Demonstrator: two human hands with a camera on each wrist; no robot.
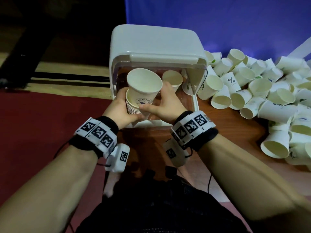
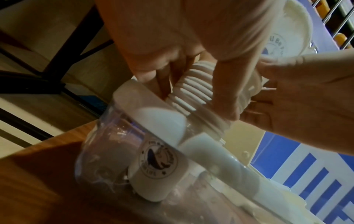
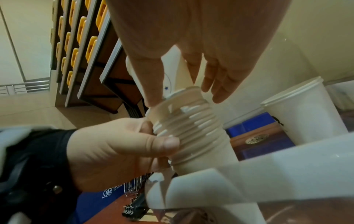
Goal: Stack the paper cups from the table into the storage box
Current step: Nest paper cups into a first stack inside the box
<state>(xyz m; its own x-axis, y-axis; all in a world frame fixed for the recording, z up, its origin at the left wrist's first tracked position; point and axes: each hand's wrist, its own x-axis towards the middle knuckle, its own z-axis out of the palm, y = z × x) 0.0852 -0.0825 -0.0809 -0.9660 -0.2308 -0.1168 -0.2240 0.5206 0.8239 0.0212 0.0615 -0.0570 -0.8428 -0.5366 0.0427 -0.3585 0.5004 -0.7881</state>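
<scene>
The white storage box [image 1: 195, 101] with clear walls stands open on the table. Over its front left corner my left hand [image 1: 123, 107] grips a stack of paper cups [image 1: 133, 109]; the ribbed rims [image 2: 191, 91] sit under my curled fingers. My right hand [image 1: 156, 105] pinches one logo cup [image 1: 143, 84] near its base. That cup is tilted, with its bottom set into the stack's top cup [image 3: 191, 125]. The stack's bottom end [image 2: 159, 168] shows through the clear wall. A second stack [image 1: 172, 78] stands upright further back in the box.
A large heap of loose paper cups [image 1: 269, 98] lies on the wooden table [image 1: 218, 132] right of the box. The box's raised lid [image 1: 151, 37] stands behind the opening. The table's left edge and red floor [image 1: 50, 115] lie left of the box.
</scene>
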